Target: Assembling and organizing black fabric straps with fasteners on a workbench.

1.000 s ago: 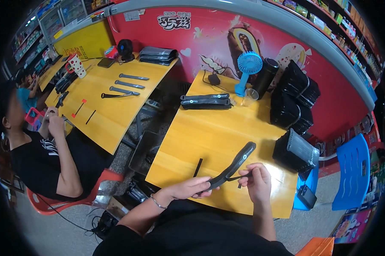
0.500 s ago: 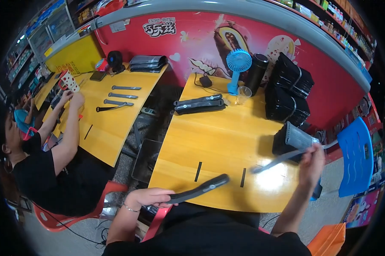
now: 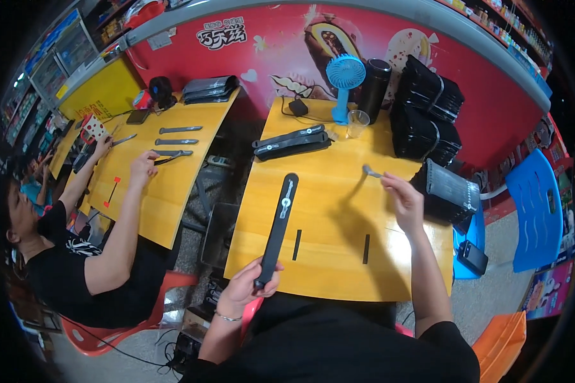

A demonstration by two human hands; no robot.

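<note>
My left hand [image 3: 246, 281] is closed round the lower end of a flat black strap [image 3: 278, 223] with a white mark near its rounded tip. The strap stands nearly upright over the front left of the yellow table [image 3: 338, 198]. Over the table's right side, my right hand [image 3: 405, 201] pinches a narrow grey plastic strip [image 3: 371, 172], foreshortened so that only a short piece shows. Close to that hand is a stack of dark plastic sleeves [image 3: 450, 188]. Two short black tape lines [image 3: 366, 249] mark the tabletop between my hands.
Several black straps [image 3: 292, 142] lie bundled at the back left. Behind stand a blue fan [image 3: 345, 73], a clear cup [image 3: 357, 124], a black cylinder [image 3: 374, 89] and tied black packs [image 3: 424, 131]. A blue chair [image 3: 537, 210] is at right. A co-worker [image 3: 86, 249] sits at the left table.
My left hand has swung the strap from nearly level to upright. My right hand has moved left and away from me with the grey strip, which now points away and looks shorter.
</note>
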